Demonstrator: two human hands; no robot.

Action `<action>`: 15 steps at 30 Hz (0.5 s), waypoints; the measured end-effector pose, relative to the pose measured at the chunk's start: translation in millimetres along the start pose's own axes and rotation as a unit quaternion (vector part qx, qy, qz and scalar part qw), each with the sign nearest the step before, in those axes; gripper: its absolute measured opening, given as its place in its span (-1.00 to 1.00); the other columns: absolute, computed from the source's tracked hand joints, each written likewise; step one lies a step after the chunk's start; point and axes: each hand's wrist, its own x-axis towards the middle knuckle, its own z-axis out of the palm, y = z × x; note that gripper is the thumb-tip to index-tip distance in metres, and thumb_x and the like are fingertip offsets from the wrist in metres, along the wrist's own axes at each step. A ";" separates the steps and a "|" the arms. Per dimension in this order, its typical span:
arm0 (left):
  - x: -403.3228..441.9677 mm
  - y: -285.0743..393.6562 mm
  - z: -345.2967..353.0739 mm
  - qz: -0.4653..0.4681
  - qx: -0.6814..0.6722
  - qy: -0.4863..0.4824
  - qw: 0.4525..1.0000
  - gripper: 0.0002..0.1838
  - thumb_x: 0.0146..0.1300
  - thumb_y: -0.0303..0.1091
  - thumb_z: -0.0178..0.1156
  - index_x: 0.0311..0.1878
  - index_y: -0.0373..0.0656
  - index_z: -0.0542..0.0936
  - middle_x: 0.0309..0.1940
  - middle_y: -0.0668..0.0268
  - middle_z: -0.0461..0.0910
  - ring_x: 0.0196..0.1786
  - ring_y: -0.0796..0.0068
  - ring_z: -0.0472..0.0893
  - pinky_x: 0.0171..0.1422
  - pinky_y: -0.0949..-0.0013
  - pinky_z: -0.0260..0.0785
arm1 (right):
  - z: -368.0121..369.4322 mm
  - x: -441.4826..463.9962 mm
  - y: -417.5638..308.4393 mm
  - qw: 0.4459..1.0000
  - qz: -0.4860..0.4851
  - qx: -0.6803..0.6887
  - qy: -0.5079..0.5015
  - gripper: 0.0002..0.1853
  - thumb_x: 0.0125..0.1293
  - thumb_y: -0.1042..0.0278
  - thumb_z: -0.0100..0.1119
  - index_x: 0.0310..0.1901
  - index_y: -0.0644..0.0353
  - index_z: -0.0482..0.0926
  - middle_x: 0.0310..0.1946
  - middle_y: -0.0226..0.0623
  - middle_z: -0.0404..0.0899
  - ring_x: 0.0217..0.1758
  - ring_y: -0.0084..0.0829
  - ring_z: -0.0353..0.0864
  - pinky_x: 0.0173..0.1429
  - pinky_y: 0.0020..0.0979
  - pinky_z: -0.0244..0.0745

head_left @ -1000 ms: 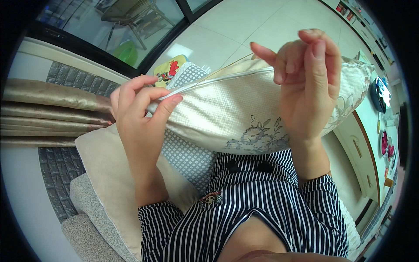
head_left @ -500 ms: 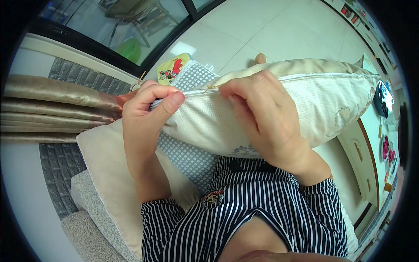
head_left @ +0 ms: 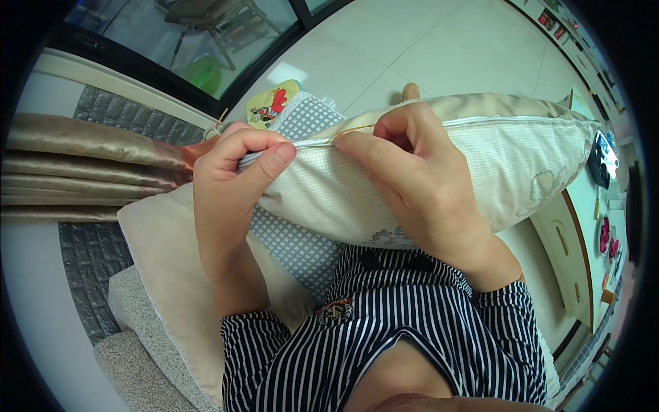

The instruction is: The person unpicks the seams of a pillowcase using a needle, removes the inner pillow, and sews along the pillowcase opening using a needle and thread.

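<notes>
A plump cream cushion with grey flower patterns lies across my lap, and a white zipper runs along its upper edge. My left hand pinches the cushion's left end at the zipper, thumb on top and fingers behind. Just to the right, my right hand has its thumb tip against the zipper line and its index finger curled. A thin golden thread runs from the zipper at the thumb tip to the curled fingers. The fingertips partly hide what they pinch.
Grey dotted fabric and a beige cushion lie under and beside my left arm. A gold curtain hangs at left. A white drawer cabinet stands at right, with a glass door and tiled floor ahead.
My right hand has turned, its thumb reaching left toward my left hand. More of the golden thread shows, lying along the zipper. My left hand keeps its grip, shifted slightly right.
</notes>
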 end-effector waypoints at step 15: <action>-8.8 0.2 13.0 0.157 0.197 0.067 0.965 -0.77 0.01 -0.46 0.52 -0.26 -0.14 0.68 -0.37 0.40 0.51 -0.27 0.48 0.47 -0.13 0.43 0.28 | -6.2 -4.3 -11.7 0.998 0.006 -0.041 -0.046 -0.66 0.13 0.61 0.36 -0.03 0.16 0.73 -0.35 -0.27 0.46 -0.40 -0.39 0.53 -0.42 -0.41 0.48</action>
